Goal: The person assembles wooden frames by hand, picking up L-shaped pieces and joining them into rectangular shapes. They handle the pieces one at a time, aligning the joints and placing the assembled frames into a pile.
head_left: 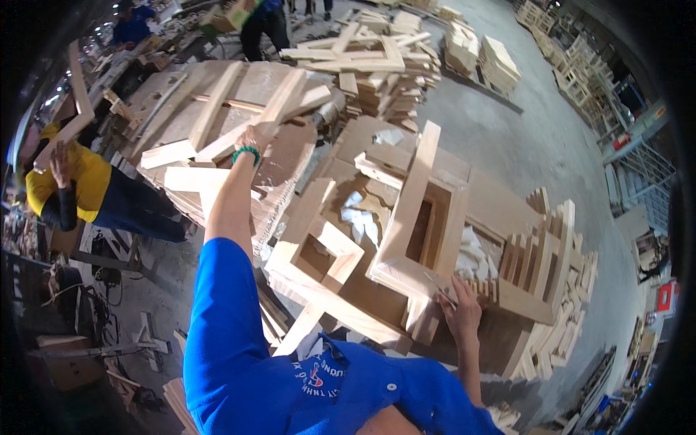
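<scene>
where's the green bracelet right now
In the head view, left of centre and above the blue sleeve, the green bracelet circles the wrist of the left hand, which is at the lower end of a pale wooden board.

Left hand (250,139): grip unclear. Thin item (440,286) at right hand (462,312): too small to ID. Worker (265,32) cropped up top.

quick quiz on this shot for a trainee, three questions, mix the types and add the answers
1. Which of the person's hands has a green bracelet at its wrist?
2. True or false: the co-worker at far left wears a red shirt.
3. The right hand is nearest to: a) a metal bucket b) a wooden frame c) a glass bottle

Key: 1. the left hand; 2. false, it is yellow; 3. b
</scene>
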### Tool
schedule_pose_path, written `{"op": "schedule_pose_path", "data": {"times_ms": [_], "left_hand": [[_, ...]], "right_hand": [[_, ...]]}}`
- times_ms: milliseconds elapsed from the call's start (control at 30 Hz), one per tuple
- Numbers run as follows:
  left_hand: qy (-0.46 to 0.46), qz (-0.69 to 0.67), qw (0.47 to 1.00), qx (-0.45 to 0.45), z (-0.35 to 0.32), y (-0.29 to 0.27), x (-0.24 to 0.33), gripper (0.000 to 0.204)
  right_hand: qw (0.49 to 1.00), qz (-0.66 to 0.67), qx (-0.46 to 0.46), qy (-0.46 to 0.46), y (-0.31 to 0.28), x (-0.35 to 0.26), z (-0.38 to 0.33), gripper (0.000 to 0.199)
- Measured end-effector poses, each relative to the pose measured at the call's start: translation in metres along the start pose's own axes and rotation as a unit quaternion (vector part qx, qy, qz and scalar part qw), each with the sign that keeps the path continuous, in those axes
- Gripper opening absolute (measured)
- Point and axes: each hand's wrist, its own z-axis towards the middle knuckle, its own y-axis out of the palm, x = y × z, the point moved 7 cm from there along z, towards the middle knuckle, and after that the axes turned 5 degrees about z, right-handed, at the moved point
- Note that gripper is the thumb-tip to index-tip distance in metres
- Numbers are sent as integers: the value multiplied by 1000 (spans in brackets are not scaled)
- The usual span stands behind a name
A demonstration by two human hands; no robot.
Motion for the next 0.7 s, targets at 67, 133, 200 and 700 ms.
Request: {"op": "schedule_pose_path", "data": {"times_ms": [67, 133, 200, 700], "left_hand": [[-5, -45, 999, 22, -13, -13, -11, 74], [34, -106, 991, 78, -33, -38, -14, 69], [94, -227, 958, 151, -62, -84, -34, 59], [305, -877, 372, 1, -345, -256, -34, 51]], "right_hand": [[1000, 14, 3, 14, -8, 1, -1, 54], [999, 26, -13, 42, -15, 2, -5, 52], [996, 69, -42, 45, -21, 1, -4, 50], [875, 450, -75, -160, -113, -97, 7, 29]]}}
